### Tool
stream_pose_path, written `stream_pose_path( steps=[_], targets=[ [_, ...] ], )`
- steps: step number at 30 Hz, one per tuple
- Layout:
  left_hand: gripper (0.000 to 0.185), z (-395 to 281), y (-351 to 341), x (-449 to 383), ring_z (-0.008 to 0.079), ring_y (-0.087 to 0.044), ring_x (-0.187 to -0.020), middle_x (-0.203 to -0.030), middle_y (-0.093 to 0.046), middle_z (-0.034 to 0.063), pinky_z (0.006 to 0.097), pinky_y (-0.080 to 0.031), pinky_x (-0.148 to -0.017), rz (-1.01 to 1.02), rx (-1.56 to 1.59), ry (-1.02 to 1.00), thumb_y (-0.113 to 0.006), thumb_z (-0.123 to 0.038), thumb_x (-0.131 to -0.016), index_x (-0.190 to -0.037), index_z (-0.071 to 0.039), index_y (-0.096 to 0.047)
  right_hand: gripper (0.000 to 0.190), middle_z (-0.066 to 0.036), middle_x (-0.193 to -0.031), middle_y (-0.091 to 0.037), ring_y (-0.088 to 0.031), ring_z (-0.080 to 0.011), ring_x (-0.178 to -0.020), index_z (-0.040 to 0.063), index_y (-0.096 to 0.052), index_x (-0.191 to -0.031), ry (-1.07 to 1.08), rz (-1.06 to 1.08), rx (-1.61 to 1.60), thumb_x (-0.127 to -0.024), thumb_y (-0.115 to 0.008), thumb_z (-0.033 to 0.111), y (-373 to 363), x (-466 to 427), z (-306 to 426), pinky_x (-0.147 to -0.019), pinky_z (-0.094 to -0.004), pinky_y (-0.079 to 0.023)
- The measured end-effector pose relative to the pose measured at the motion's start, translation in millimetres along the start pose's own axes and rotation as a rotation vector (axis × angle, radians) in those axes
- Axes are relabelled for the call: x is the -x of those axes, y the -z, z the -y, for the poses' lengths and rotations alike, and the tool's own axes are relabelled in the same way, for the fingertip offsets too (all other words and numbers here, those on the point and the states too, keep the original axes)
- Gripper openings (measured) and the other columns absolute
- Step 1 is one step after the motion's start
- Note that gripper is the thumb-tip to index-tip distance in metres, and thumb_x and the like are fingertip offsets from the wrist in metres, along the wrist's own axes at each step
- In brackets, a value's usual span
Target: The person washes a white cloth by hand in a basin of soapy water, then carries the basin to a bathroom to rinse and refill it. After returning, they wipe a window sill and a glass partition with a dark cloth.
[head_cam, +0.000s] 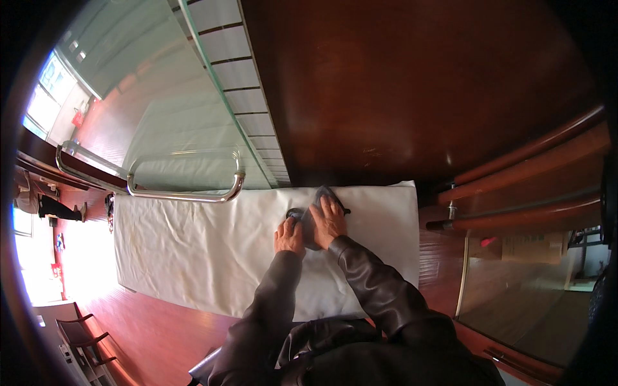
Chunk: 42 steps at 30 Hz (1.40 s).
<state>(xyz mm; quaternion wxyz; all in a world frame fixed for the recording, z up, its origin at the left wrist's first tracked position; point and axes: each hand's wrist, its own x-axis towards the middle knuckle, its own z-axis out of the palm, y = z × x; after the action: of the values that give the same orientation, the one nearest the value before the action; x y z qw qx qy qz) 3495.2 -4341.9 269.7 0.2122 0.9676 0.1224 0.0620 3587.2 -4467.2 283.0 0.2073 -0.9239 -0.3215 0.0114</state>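
A white cloth-like cover (pixel 207 241) lies over a long table, creased towards its left part. On its upper right part rests a dark grey item (pixel 311 236), perhaps a folded cloth or shoe; my hands hide much of it. My right hand (pixel 329 219) lies flat over this item, fingers pointing to the table's far edge. My left hand (pixel 288 235) is at its left side, fingertips on a dark bluish part near a black rounded piece (pixel 294 212). Whether either hand grips it cannot be told.
A glass door (pixel 183 120) with a chrome handle (pixel 188 197) stands beyond the table at left. Dark reddish wood panelling (pixel 410 87) rises behind. Wooden rails (pixel 521 212) are at right. A chair (pixel 84 335) stands lower left; a person (pixel 48 205) is far left.
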Motion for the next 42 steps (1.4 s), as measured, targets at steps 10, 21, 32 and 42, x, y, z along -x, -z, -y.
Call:
stream_pose_path(
  steps=[10,21,32,42],
  targets=[
    [0.036,21.3,4.8,77.8,0.0358,-0.045,-0.122,-0.131,-0.049,0.0151,0.0465,-0.04,-0.097,-0.005,0.05,-0.224,-0.06,-0.011,-0.072,-0.107,-0.007,-0.064,0.046,-0.02,-0.141,-0.038,-0.033,-0.0391,-0.131,0.011,-0.054,-0.128,0.044,0.038,0.011,-0.083,-0.053,0.021,-10.1,101.8,37.0,-0.11,-0.05,-0.026],
    [0.068,28.2,39.5,210.9,0.043,-0.043,-0.125,-0.132,-0.047,0.0262,0.0516,-0.034,-0.104,0.039,0.269,-0.393,-0.068,-0.025,-0.069,-0.127,0.004,-0.047,0.057,-0.02,-0.146,-0.03,-0.025,-0.04,-0.135,0.011,-0.046,-0.137,-0.164,-0.012,-0.012,-0.083,-0.059,0.023,-35.6,243.4,121.9,-0.109,-0.056,-0.022],
    [0.06,4.9,27.8,237.2,0.0423,-0.033,-0.133,-0.139,-0.04,0.0274,0.0513,-0.024,-0.111,0.144,0.007,-0.385,-0.056,-0.027,-0.08,-0.129,0.006,-0.048,0.071,-0.017,-0.145,-0.035,-0.028,-0.035,-0.136,0.012,-0.049,-0.135,-0.234,-0.034,0.029,-0.073,-0.067,0.041,-32.4,280.5,129.4,-0.112,-0.0495,-0.021],
    [0.131,-69.5,11.3,217.9,0.0419,-0.001,-0.143,-0.153,-0.008,0.0244,0.0462,-0.009,-0.117,0.668,-0.09,-0.31,-0.081,-0.041,-0.045,-0.146,0.004,-0.012,0.048,-0.018,-0.14,-0.041,-0.035,-0.0356,-0.132,0.013,-0.059,-0.124,-0.284,-0.176,0.002,-0.077,-0.059,0.022,-0.6,307.5,63.3,-0.107,-0.0494,-0.029]
  ],
)
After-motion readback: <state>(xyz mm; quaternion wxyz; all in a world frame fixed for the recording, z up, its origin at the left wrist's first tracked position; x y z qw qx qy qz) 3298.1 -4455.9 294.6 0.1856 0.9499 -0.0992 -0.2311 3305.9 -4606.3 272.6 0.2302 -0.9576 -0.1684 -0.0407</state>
